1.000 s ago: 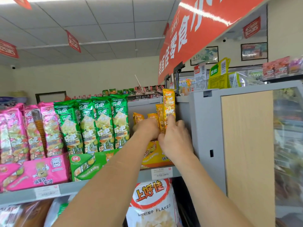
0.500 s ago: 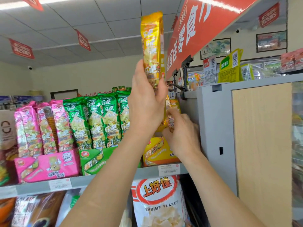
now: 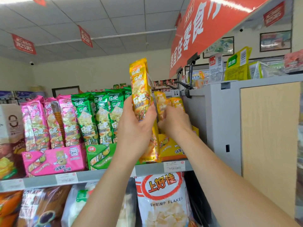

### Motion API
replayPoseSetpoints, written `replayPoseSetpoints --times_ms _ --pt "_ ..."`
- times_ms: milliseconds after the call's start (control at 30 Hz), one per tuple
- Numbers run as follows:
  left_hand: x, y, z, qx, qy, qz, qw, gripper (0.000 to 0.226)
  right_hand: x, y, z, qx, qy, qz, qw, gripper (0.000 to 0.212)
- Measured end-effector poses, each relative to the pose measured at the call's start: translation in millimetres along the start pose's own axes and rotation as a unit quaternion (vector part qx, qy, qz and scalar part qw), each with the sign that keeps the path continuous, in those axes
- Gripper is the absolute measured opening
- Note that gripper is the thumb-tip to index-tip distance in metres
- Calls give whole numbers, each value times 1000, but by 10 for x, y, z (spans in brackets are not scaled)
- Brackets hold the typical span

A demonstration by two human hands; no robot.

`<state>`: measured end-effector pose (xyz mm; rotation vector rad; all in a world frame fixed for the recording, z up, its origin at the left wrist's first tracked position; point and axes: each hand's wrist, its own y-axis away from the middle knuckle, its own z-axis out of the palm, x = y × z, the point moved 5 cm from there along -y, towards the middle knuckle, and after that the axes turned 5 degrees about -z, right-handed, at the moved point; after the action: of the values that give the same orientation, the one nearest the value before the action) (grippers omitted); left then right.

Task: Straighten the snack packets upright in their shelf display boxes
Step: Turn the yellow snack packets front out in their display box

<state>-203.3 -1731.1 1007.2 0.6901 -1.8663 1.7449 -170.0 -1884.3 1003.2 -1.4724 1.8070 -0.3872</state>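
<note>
Where both forearms rise past the lower shelf, a white and red bag printed SHRIMP FLAKES point(image 3: 164, 203) stands nearest, under the grey metal shelf edge point(image 3: 91, 176) with its white price label point(image 3: 174, 166). Just above that edge, the left hand point(image 3: 136, 130) wraps thumb and fingers around a tall yellow foil snack packet point(image 3: 141, 86). It holds the packet upright, out of its box. The packet's lower end shows below the hand, in front of the left end of the yellow cardboard display box point(image 3: 173, 149). To the right and slightly farther, the right hand point(image 3: 175, 123) reaches into that box. Its fingers curl against the other yellow packets point(image 3: 177, 102) standing there; blur hides whether they pinch one. The two hands are close together but apart. Left of them, green packets point(image 3: 100, 115) stand upright in a green display box point(image 3: 101, 154). Farther left, pink packets point(image 3: 39, 122) stand in a pink display box point(image 3: 54, 159). A grey end panel with a pale wood-look face point(image 3: 268, 128) stands right. A red hanging banner point(image 3: 205, 28) slants overhead, far behind.
</note>
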Motion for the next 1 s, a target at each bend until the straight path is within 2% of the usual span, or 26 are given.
replayPoseSetpoints --times_ms 133,233,300,333,367,433,467,500,567,633,733,767,867,1000 --pt "-150 59 -48 -20 54 -42 997 14 -19 82 37 -34 81 -3 996 12" --pt "-157 112 -76 -24 66 -48 996 13 -40 199 -119 32 92 -43 994 20" --pt "-155 159 -58 -39 86 -61 994 21 -64 407 -284 120 -4 -87 989 30" --pt "-154 188 -29 -52 110 -73 990 30 -55 546 -341 135 -94 -96 982 34" --pt "-161 221 8 -64 136 -85 985 42 -53 708 -364 117 -207 -100 966 35" --pt "-169 299 94 -66 160 -108 979 61 -150 1047 -299 2 -418 -101 903 24" --pt "-174 350 151 -64 172 -122 975 62 -189 1203 -225 -50 -479 -97 871 22" --pt "-190 400 218 -62 190 -142 969 53 -197 1333 -157 -70 -508 -93 853 23" --pt "-205 511 352 -65 220 -179 957 26 -140 1528 -44 -50 -521 -78 848 27" --pt "-200 571 414 -62 191 -173 964 16 -14 1667 44 -18 -524 -51 850 37" --pt "-131 557 403 -54 157 -130 978 46 181 1860 153 -12 -494 -11 870 33" --pt "-110 531 368 -40 164 -124 978 49 236 1916 180 -17 -478 -13 878 33" --pt "-108 423 277 -2 238 -145 960 41 342 2072 250 -37 -460 -25 887 38" --pt "-121 418 255 -21 258 -172 951 35 423 2211 319 -49 -476 -23 878 41"
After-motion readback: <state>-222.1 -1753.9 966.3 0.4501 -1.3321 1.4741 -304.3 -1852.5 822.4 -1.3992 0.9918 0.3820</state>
